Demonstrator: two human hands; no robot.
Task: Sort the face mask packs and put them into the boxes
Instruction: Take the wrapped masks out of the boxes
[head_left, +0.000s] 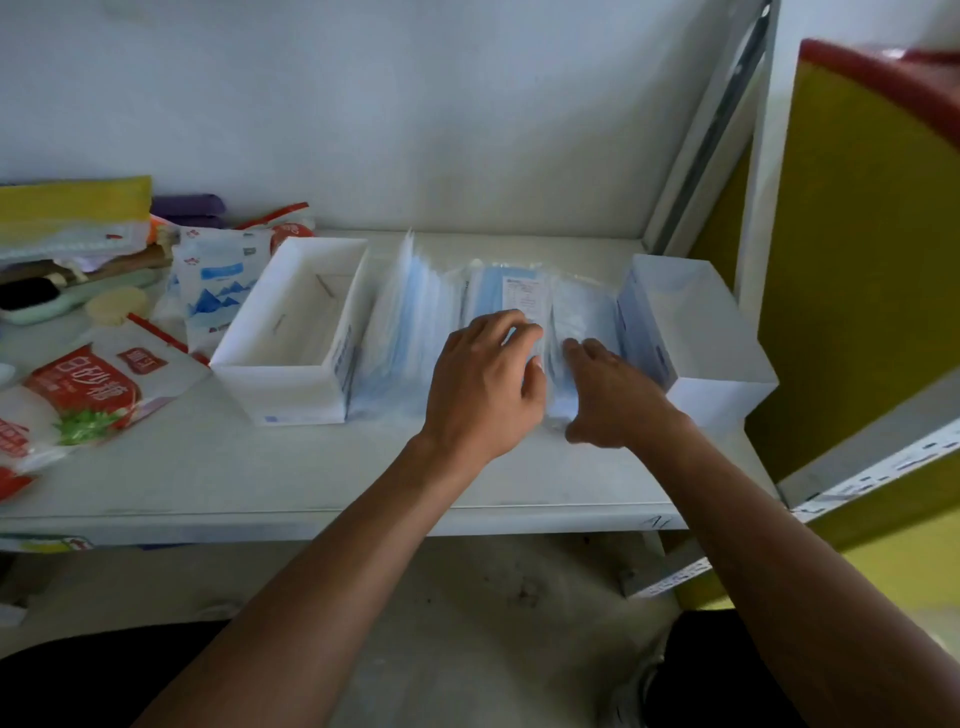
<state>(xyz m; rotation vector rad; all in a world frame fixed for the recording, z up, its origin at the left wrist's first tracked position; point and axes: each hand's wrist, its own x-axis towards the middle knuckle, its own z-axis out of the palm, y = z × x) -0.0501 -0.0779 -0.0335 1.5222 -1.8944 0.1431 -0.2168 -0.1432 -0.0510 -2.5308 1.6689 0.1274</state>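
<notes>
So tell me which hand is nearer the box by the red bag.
Left. The left hand grips the mask packs right of that box; the right hand lies farther right, by the other box.

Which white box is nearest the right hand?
The rightmost box, beside the right hand; the other box sits left of the mask packs.

I see pale blue face mask packs (405, 322) in clear wrap, standing in a leaning row on the worktop (260, 467), between the open white left box (280, 389) and right box (717, 395).
</notes>
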